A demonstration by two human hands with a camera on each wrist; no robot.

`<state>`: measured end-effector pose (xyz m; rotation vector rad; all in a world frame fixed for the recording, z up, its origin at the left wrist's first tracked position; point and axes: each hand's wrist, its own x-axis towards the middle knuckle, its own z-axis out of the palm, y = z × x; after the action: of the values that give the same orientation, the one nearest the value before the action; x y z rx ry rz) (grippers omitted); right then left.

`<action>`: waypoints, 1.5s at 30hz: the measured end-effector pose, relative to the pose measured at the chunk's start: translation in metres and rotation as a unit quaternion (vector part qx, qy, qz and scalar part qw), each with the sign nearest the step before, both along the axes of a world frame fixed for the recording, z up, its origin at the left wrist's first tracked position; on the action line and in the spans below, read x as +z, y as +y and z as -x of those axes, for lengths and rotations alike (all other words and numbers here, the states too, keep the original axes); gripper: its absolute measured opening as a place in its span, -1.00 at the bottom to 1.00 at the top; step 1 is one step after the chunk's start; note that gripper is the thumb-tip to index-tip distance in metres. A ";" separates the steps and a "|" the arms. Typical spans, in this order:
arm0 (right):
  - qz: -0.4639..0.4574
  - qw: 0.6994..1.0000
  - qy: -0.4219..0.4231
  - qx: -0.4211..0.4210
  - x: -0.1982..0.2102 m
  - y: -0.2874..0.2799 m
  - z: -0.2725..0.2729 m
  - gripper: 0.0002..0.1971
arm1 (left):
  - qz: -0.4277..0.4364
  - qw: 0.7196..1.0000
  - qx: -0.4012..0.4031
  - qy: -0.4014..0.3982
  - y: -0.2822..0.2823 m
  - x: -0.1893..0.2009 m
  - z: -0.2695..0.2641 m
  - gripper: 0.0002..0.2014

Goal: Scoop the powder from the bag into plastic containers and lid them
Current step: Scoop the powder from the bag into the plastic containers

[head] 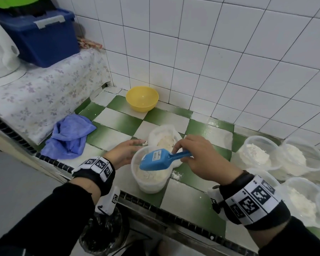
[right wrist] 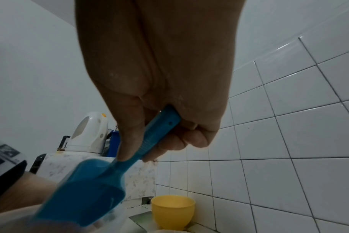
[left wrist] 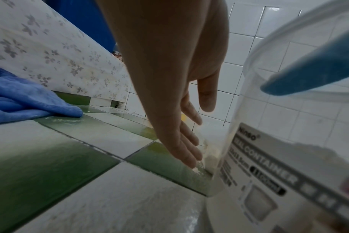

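A clear plastic container (head: 151, 179) partly filled with white powder stands near the counter's front edge. My right hand (head: 198, 156) grips the handle of a blue scoop (head: 159, 159), its bowl turned face down over the container mouth; the blue scoop (right wrist: 94, 189) is blurred in the right wrist view. My left hand (head: 126, 150) lies beside the container's left side with fingers straight; the left hand (left wrist: 181, 126) stays just apart from the container (left wrist: 279, 157) wall. The open powder bag (head: 164, 135) sits right behind the container.
Three more powder-filled containers (head: 257, 154) stand at the right. A yellow bowl (head: 142, 98) sits at the wall, a blue cloth (head: 68, 137) at the left. Spilled powder (head: 175, 176) dots the green-and-white tiled counter (head: 115, 115). A blue bin (head: 42, 36) stands on the covered appliance.
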<state>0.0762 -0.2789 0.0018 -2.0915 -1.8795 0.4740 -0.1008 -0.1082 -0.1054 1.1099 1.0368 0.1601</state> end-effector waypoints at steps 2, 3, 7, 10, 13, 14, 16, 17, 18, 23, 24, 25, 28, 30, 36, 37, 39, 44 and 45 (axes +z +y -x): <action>0.010 0.999 0.037 -0.005 0.002 0.000 -0.004 -0.78 | -0.009 1.000 -0.003 0.007 0.000 0.000 0.001 -0.65; 0.020 0.997 0.069 -0.015 0.005 -0.001 -0.006 -0.80 | -0.015 1.000 -0.007 0.007 0.000 0.000 0.001 -0.64; 0.062 0.973 0.202 -0.087 0.014 -0.001 -0.020 -0.84 | -0.028 0.999 -0.026 0.006 0.001 0.000 0.000 -0.67; 0.026 0.953 0.260 -0.156 0.011 0.000 -0.034 -0.84 | -0.040 0.999 -0.029 0.007 0.004 -0.002 -0.005 -0.75; 0.007 0.952 0.225 -0.207 -0.001 0.008 -0.048 -0.87 | -0.048 0.997 -0.052 0.014 0.006 0.000 -0.010 -0.82; 0.014 0.955 0.201 -0.217 -0.006 0.011 -0.052 -0.87 | -0.046 0.997 -0.064 0.018 0.007 0.001 -0.012 -0.82; 0.040 0.964 0.139 -0.221 -0.017 0.019 -0.057 -0.85 | -0.041 0.995 -0.086 0.030 0.009 0.005 -0.017 -0.80; 0.056 0.969 0.104 -0.218 -0.022 0.023 -0.058 -0.82 | -0.037 0.994 -0.099 0.036 0.010 0.007 -0.020 -0.79; 0.070 0.973 0.069 -0.211 -0.026 0.027 -0.058 -0.80 | -0.035 0.992 -0.114 0.045 0.011 0.009 -0.022 -0.77; 0.089 0.984 -0.089 -0.128 -0.045 0.050 -0.054 -0.70 | -0.015 0.983 -0.167 0.072 0.018 0.011 -0.030 -0.68; 0.094 0.982 -0.122 -0.108 -0.049 0.055 -0.052 -0.70 | -0.008 0.982 -0.175 0.077 0.020 0.010 -0.031 -0.67; 0.095 0.980 -0.151 -0.089 -0.052 0.059 -0.051 -0.70 | -0.002 0.980 -0.179 0.082 0.022 0.010 -0.031 -0.66; 0.093 0.979 -0.170 -0.063 -0.061 0.072 -0.051 -0.71 | 0.016 0.980 -0.178 0.086 0.028 0.008 -0.032 -0.59; 0.105 0.982 -0.140 -0.067 -0.064 0.079 -0.056 -0.73 | 0.032 0.981 -0.172 0.080 0.029 0.009 -0.034 -0.58; 0.187 0.977 -0.018 -0.102 -0.056 0.081 -0.070 -0.76 | 0.008 0.996 -0.078 0.036 0.043 0.006 -0.045 -0.57; 0.200 0.975 0.002 -0.103 -0.055 0.079 -0.070 -0.74 | -0.011 0.997 -0.068 0.038 0.046 0.007 -0.047 -0.60; 0.218 0.969 0.039 -0.105 -0.055 0.077 -0.066 -0.71 | -0.045 0.995 -0.076 0.050 0.049 0.011 -0.051 -0.60; 0.195 0.970 0.037 -0.140 -0.048 0.077 -0.064 -0.71 | -0.128 0.980 -0.115 0.100 0.051 0.009 -0.055 -0.53; 0.189 0.972 0.012 -0.138 -0.046 0.079 -0.064 -0.72 | -0.133 0.977 -0.119 0.115 0.051 0.008 -0.055 -0.50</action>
<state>0.1403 -0.2003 -0.0439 -2.5242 -1.5403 0.8373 -0.0454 -0.0571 -0.0974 1.5131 1.0977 -0.0249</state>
